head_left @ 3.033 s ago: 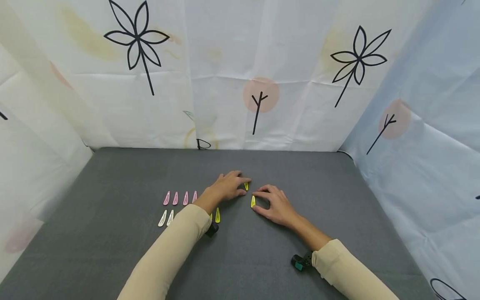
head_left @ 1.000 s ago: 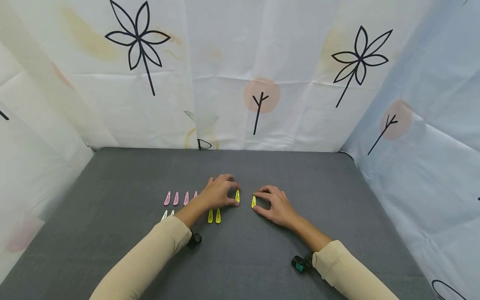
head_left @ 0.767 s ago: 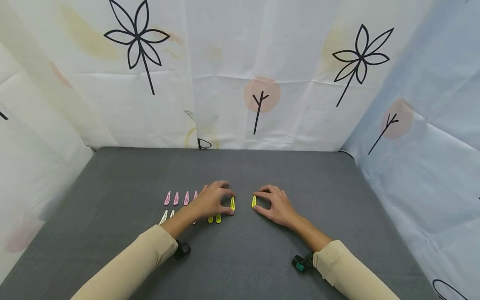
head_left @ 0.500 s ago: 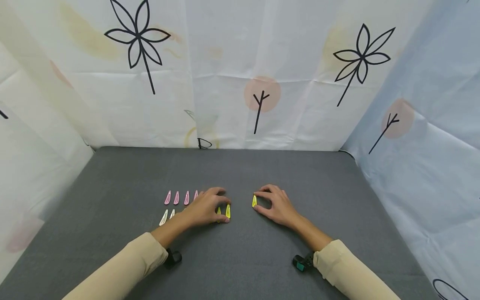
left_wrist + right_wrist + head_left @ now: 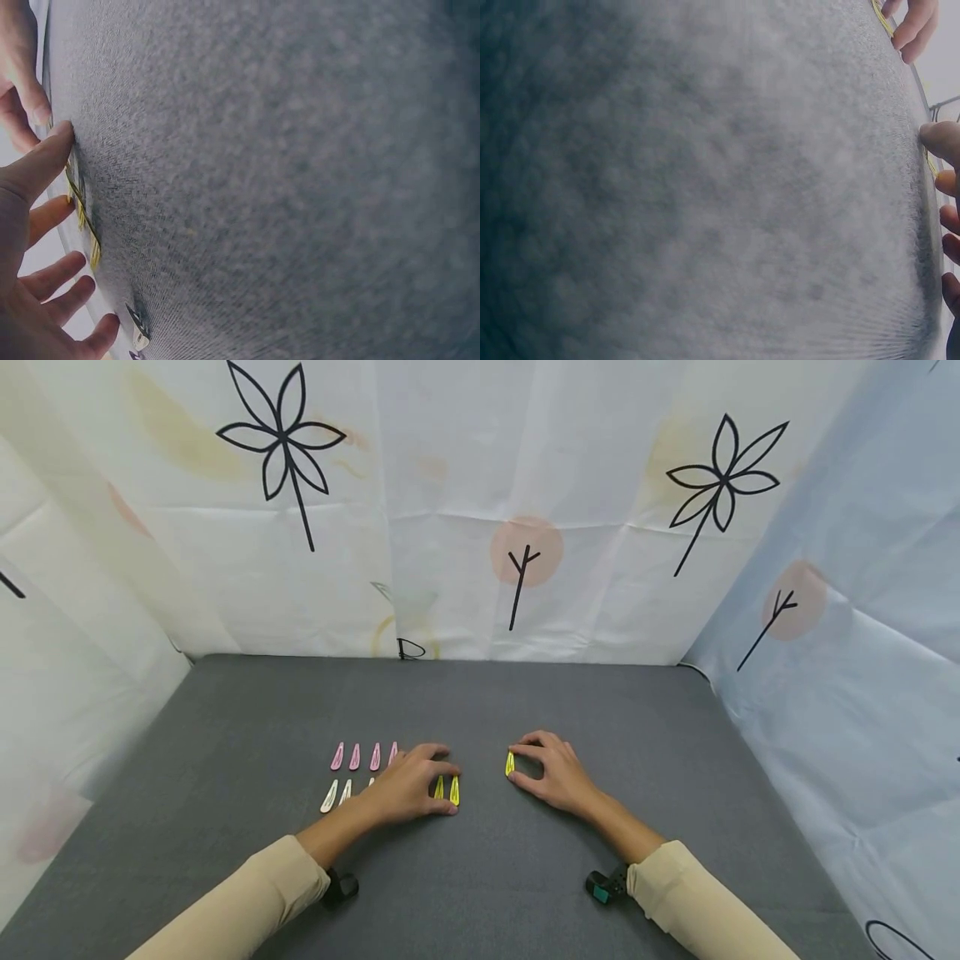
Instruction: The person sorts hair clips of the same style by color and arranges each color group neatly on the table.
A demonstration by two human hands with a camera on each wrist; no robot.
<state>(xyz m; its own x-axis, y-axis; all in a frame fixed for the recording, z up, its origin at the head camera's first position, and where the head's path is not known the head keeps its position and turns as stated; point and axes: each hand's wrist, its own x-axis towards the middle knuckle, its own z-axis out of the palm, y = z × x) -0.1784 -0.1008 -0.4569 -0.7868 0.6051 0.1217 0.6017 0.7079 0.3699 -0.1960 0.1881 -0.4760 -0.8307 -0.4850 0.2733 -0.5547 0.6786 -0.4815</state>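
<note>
My left hand point(image 5: 408, 785) pinches a yellow hair clip point(image 5: 455, 791) by its two ends between thumb and finger, low at the grey tabletop. Right beside it, to the left, lies another yellow hair clip point(image 5: 439, 787), framed by the same curved fingers; a further yellow one is hidden under the hand. My right hand point(image 5: 557, 772) holds a yellow hair clip point(image 5: 510, 764) the same way, some distance to the right. In the left wrist view, yellow clips point(image 5: 94, 251) show past the fingers. The right wrist view catches only a sliver of the right hand's clip point(image 5: 931, 163).
Left of my left hand, a row of pink hair clips point(image 5: 355, 757) lies farther back, with white hair clips point(image 5: 330, 796) nearer in front. My left hand partly covers both rows. Patterned cloth point(image 5: 450, 510) hangs behind the grey table point(image 5: 600, 693).
My left hand has pinched a yellow clip farther back, drawn it left and nearer, and brought it beside the other yellow clips. The right hand has stayed in place with its clip.
</note>
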